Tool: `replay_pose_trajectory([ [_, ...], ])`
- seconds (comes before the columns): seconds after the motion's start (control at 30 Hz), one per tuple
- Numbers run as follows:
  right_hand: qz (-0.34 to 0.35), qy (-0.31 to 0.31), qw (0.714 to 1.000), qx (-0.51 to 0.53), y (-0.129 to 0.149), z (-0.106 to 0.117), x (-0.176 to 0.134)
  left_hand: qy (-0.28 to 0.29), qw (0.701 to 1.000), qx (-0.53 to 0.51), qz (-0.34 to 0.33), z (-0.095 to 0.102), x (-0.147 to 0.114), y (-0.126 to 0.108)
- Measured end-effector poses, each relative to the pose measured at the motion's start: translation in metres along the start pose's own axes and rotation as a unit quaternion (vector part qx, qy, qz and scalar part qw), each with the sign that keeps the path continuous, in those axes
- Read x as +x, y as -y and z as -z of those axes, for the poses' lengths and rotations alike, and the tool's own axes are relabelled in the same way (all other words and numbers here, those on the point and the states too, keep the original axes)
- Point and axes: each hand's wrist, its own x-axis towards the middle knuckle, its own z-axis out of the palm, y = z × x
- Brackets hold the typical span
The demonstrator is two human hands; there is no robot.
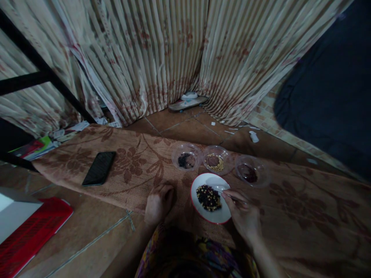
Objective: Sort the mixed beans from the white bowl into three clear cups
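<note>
Plate (209, 179) and clear bowls (197, 157) hold beans (208, 198), apparently.

Utensil (218, 189) partly hidden by right fingers (235, 194); red-white box (34, 227) cut by left edge.

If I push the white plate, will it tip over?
Probably not: the plate looks wide and low. The beans look small and loose, so they might roll if it tilts. Its smooth surface may feel slippery.

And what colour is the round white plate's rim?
The round white plate's rim is red; head view shows it.
</note>
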Motion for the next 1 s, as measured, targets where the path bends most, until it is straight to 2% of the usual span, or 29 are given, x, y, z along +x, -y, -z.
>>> replay_pose_trajectory([
  [0.17, 0.004, -0.009, 1.0, -0.018, -0.0043, -0.003, -0.0002, 0.014, 1.0, -0.005, 0.004, -0.0012, -0.001, 0.0019],
  [0.73, 0.02, -0.003, 1.0, -0.005, -0.0022, -0.0054, 0.0, -0.002, 1.0, -0.004, -0.005, -0.0011, -0.0008, 0.0009],
  [1.0, 0.017, 0.006, 1.0, -0.014, -0.0084, -0.0059, -0.0004, 0.011, 1.0, -0.005, 0.006, -0.0018, -0.0011, 0.0021],
])
